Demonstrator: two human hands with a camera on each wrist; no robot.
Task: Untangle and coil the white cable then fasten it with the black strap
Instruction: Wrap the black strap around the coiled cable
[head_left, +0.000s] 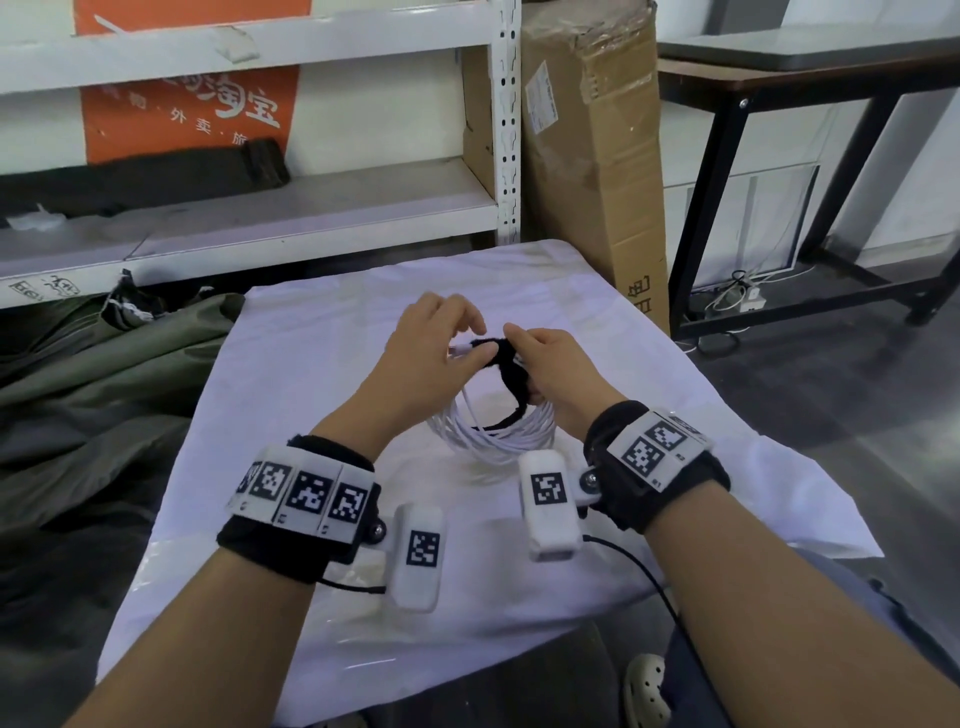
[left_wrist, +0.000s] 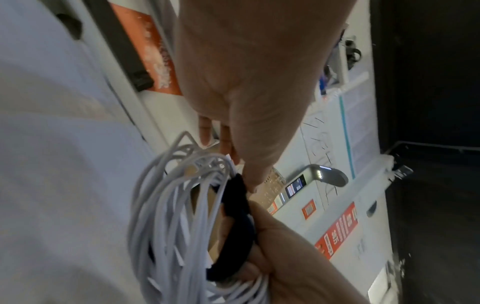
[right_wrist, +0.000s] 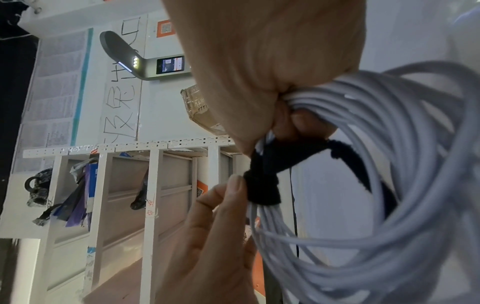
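Observation:
I hold the white cable (head_left: 493, 439) as a coil of several loops, lifted above the white cloth (head_left: 311, 415). The black strap (head_left: 501, 353) wraps the top of the bundle, and its loose tail hangs through the coil. My left hand (head_left: 470, 345) pinches the bundle at the wrapped strap (right_wrist: 262, 186), thumb on one side and fingertips (right_wrist: 235, 185) on the other. My right hand (head_left: 524, 353) grips the cable (right_wrist: 389, 185) just beside the wrap and holds the strap tail. In the left wrist view the left thumb meets the strap (left_wrist: 237, 197) beside the coil (left_wrist: 166, 226).
A white metal shelf unit (head_left: 506, 130) stands behind the table. A tall cardboard box (head_left: 592, 156) leans at the back right, and a dark-framed table (head_left: 779, 78) is farther right. Green fabric (head_left: 104, 389) lies heaped on the left.

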